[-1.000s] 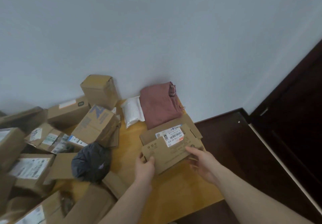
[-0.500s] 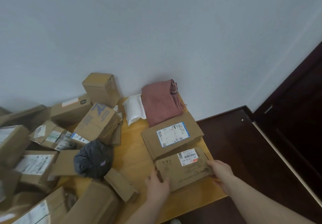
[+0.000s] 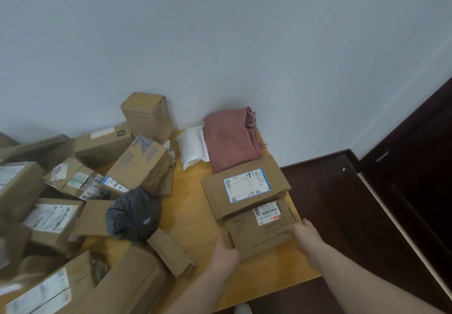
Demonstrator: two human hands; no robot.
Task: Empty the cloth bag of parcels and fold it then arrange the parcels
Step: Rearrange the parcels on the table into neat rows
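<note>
1. The left hand (image 3: 223, 256) and right hand (image 3: 307, 236) grip a flat cardboard parcel (image 3: 260, 231), fingers curled round its opposite ends, near the wooden table's (image 3: 190, 206) right front corner.
2. It touches a larger flat carton (image 3: 245, 186).
3. The folded, soft reddish cloth bag (image 3: 231, 142) lies at the back right corner.
4. A crumpled black plastic parcel (image 3: 133, 212) sits among jumbled boxes on the left.

- Folded cloth bag (image 3: 231, 140): 1, dusty red.
- White padded parcel (image 3: 193, 148): 1.
- Black plastic-wrapped parcel (image 3: 133, 212): 1.
- Flat cardboard parcels lined up at right: 2, one blue-labelled (image 3: 245, 186), one red-labelled (image 3: 261, 228).
- Cardboard boxes heaped at left: over ten; exact count unclear.
- Hands: 2.
</note>
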